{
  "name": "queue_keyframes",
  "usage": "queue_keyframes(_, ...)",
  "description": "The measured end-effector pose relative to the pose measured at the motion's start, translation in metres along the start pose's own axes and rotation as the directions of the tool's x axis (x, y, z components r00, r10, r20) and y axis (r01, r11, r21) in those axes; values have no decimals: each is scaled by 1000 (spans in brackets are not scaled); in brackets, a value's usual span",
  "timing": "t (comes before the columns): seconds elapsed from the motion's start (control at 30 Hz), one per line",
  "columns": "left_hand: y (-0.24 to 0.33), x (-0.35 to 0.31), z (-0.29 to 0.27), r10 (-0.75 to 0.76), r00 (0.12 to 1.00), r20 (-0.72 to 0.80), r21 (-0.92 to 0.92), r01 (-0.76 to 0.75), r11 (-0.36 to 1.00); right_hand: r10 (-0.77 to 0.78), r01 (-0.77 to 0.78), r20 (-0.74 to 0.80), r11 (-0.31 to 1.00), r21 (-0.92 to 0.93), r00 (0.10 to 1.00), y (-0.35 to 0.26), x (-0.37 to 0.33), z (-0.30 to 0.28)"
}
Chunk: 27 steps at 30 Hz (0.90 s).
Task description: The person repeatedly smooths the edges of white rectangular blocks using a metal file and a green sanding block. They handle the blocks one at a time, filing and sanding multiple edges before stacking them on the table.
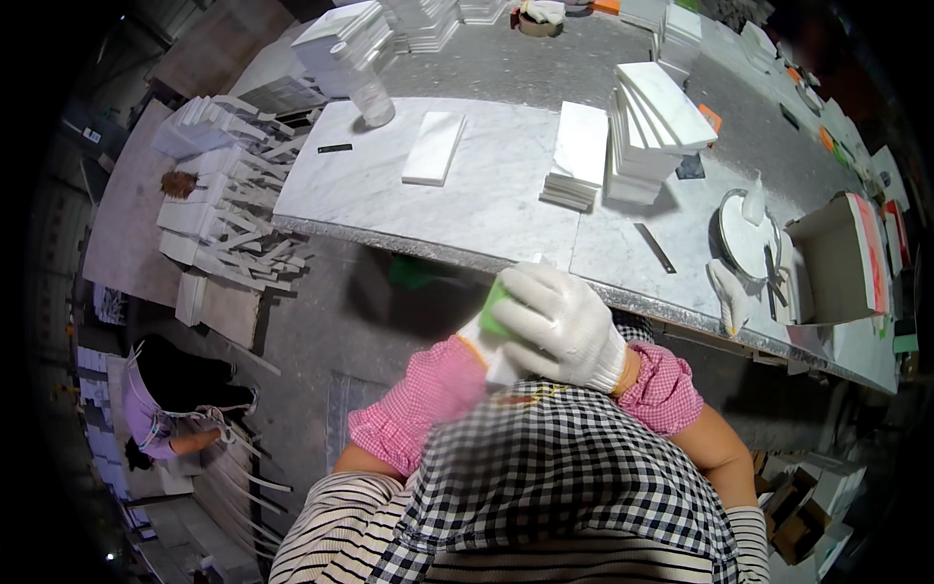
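Just off the table's near edge, my right hand (562,326), in a white knit glove, has its fingers wrapped over a green pad (494,310). It presses the pad against a white stone tile (503,371), of which only small parts show. My left hand (474,338), gloved too and largely hidden behind the pad and the other hand, grips the tile from the left. Pink checked sleeve covers reach both wrists. On the table ahead lie a single white tile (435,148) and a short stack of white tiles (575,156).
A taller tile stack (647,131) stands behind the short one. Around them are a clear bottle (366,90), a dark flat strip (655,247), a round dish (747,234) and an open carton (837,258). Another person (161,428) bends over at lower left.
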<state>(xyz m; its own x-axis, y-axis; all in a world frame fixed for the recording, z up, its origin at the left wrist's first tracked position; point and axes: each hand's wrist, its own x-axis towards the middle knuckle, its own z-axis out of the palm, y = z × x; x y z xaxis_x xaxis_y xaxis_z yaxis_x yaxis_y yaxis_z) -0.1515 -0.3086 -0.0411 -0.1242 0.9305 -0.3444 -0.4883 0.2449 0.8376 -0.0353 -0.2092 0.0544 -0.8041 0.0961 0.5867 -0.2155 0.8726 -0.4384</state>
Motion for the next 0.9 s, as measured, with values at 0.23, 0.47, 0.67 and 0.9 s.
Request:
queue_keyframes(0.23, 11, 13, -16, -316, 862, 396, -461, 484, 744, 246, -304, -344, 945, -124, 906, 68, -8, -10)
queue_keyframes(0.47, 47, -1, 23, -370, 911, 184, -529, 409, 744, 734, -622, -278, 675, 398, 619, 74, -38, -3)
queue_keyframes(0.67, 15, 0, -12, -274, 932, 236, -428, 353, 832, 804, -669, -26, 512, 539, 594, 53, -38, 16)
queue_keyframes(0.9, 32, -2, -21, -236, 937, 258, -431, 330, 840, 835, -811, 77, 501, 303, 545, 45, -35, 10)
